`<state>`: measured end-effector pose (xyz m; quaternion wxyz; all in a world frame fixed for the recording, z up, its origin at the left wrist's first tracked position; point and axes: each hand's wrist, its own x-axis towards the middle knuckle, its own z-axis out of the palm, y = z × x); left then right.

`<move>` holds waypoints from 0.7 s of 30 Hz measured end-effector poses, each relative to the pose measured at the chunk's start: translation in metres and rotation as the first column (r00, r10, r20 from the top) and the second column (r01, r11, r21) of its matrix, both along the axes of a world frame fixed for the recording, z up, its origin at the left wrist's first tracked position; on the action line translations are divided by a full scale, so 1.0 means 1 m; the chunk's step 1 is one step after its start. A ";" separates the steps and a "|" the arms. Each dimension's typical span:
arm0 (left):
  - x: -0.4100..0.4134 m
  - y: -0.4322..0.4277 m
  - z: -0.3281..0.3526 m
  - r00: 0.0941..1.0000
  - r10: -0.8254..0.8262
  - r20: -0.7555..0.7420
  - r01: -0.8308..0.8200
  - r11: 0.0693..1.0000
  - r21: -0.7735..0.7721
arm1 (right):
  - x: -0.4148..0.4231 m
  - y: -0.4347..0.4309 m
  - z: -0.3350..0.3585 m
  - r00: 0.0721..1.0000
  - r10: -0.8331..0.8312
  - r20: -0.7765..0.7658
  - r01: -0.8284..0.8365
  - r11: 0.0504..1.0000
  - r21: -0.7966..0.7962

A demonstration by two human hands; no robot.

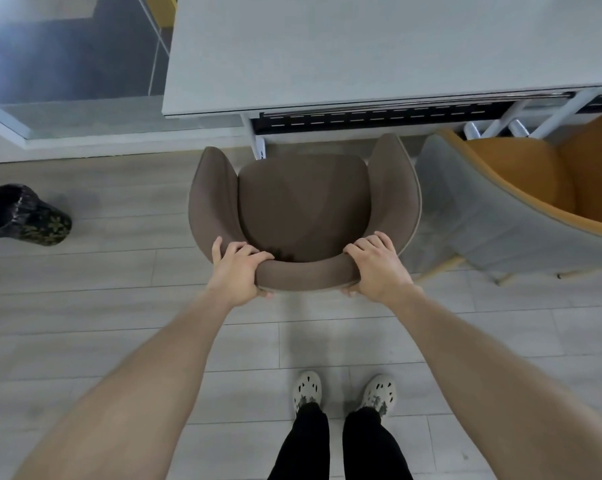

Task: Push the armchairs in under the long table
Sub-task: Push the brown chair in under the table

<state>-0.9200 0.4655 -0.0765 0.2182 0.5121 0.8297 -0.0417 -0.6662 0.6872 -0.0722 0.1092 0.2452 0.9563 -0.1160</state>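
A brown upholstered armchair (304, 202) stands in front of me, facing the long grey table (361, 53). Its seat lies just short of the table's near edge, with the armrest tips close to the table frame. My left hand (238, 268) grips the left end of the backrest's top rim, fingers curled over it. My right hand (375, 263) grips the right end of the same rim. An orange and grey armchair (521, 195) stands to the right, turned at an angle, partly under the table.
A black bin (22, 214) with a floral pattern and a bag liner sits on the wooden floor at the left. A white table leg (258, 142) stands beside the brown chair's left armrest. My feet in pale clogs (344, 393) are behind the chair.
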 end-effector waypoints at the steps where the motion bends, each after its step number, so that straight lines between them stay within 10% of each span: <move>1: 0.001 0.001 0.000 1.000 0.003 0.001 -0.003 1.000 -0.006 | 0.000 0.000 0.000 1.000 -0.001 0.007 0.001 1.000 0.004; 21: 0.014 0.001 0.021 0.999 -0.021 -0.030 0.017 0.991 -0.135 | 0.005 -0.015 0.027 0.990 0.010 0.138 -0.012 1.000 0.009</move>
